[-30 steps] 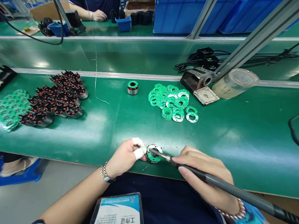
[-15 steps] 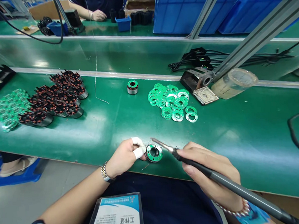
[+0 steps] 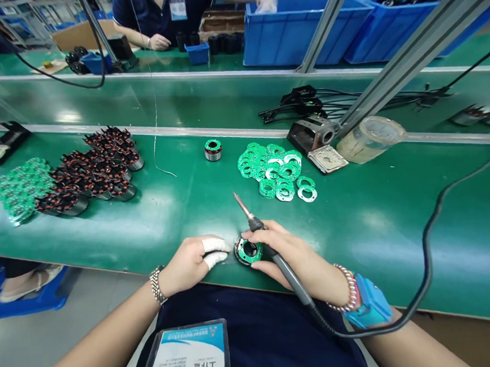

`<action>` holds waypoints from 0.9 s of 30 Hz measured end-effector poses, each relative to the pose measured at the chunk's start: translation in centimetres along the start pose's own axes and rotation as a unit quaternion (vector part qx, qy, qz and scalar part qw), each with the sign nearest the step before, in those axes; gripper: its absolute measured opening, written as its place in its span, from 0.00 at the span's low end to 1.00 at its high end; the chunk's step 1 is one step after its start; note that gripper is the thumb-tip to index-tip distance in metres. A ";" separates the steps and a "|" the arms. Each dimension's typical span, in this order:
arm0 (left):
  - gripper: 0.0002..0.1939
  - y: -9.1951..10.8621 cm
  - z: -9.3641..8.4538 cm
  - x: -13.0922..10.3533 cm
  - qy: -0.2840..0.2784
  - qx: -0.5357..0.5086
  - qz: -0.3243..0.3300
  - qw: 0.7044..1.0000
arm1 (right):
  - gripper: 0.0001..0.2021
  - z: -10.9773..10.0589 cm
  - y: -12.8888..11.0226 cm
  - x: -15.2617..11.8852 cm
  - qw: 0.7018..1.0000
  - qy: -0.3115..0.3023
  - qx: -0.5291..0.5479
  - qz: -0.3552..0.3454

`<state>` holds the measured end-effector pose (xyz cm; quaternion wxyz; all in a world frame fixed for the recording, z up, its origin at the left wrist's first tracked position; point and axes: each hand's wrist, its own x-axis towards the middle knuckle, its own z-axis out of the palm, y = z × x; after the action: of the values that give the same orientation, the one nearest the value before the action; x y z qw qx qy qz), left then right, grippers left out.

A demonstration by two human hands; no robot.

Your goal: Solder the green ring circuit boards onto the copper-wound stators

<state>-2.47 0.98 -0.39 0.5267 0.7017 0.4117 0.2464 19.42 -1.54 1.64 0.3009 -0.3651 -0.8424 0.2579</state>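
A motor stator topped with a green ring circuit board (image 3: 248,251) stands near the bench's front edge. My right hand (image 3: 298,255) keeps a soldering iron (image 3: 291,278) in its grip, the tip pointing up and away beyond the stator. Its index finger and thumb also touch the stator's rim. Just left of the stator is my left hand (image 3: 192,262), white covers on its thumb and index finger. Those two fingers are slightly apart with nothing visible between them. A second stator with a green board (image 3: 213,150) sits farther back.
Loose ring boards (image 3: 285,191) lie behind my right hand. Bare stators (image 3: 96,166) and a stack of green boards (image 3: 21,188) are at left. A soldering-iron stand (image 3: 315,134) and a tub (image 3: 370,139) stand back right. Solder wire (image 3: 156,122) hangs down; the iron's cord (image 3: 428,249) loops right.
The soldering iron's tip has swung up and away from the stator. My right hand has come left onto the stator, while my left hand has let go and drawn back left.
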 end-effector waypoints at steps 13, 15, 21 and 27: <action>0.08 1.8 1.3 2.0 -0.031 -0.239 -0.187 0.952 | 0.12 2.1 -1.5 0.1 0.987 0.152 -0.044 0.032; 0.09 1.9 1.3 2.1 -0.031 -0.242 -0.190 0.951 | 0.12 2.1 -1.2 0.9 0.988 0.150 -0.038 -0.002; 0.10 1.6 1.3 1.9 -0.037 -0.255 -0.177 0.950 | 0.10 2.1 -0.3 2.0 0.985 0.113 -0.103 -0.086; 0.07 1.3 1.5 1.2 -0.016 -0.234 -0.152 0.960 | 0.11 2.4 -0.3 0.6 0.987 0.132 -0.084 -0.040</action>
<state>-0.22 1.03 0.29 0.7137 0.4921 0.4359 0.2418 17.25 -1.76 0.43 0.3879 -0.3864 -0.8276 0.1236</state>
